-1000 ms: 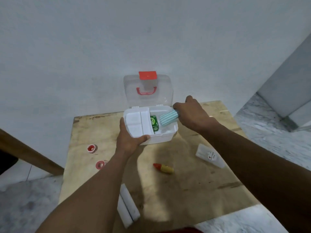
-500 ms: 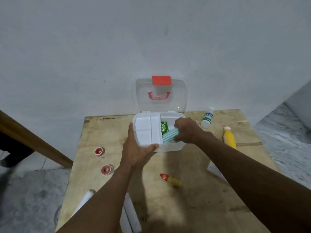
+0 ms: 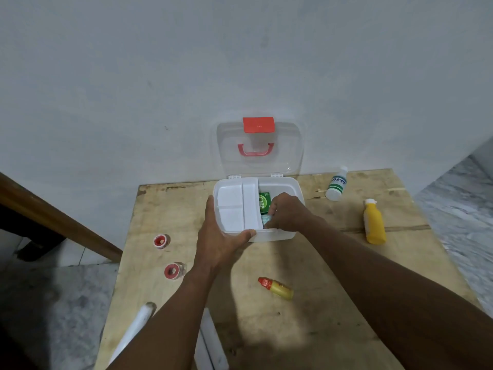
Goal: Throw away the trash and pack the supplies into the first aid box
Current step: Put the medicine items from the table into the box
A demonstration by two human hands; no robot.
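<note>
The white first aid box (image 3: 290, 184) stands open at the table's back edge, its clear lid (image 3: 260, 148) leaning on the wall. My left hand (image 3: 221, 236) grips the box's front left corner, thumb over the rim by the white tray insert (image 3: 236, 206). My right hand (image 3: 286, 213) reaches into the right compartment, fingers curled round a teal striped roll (image 3: 266, 218), mostly hidden. A green packet (image 3: 264, 201) lies in the box beside it.
On the wooden table (image 3: 306, 329): a white bottle with green label (image 3: 336, 184), a yellow bottle (image 3: 373, 222), a small yellow dropper with red cap (image 3: 276, 287), two red tape rolls (image 3: 161, 241) (image 3: 174, 271), white tubes (image 3: 210, 343) at the near edge. Floor drops off on both sides.
My right hand has lowered the teal roll from above the rim down into the box's right compartment. My left hand kept its hold on the box. The view shifted right.
</note>
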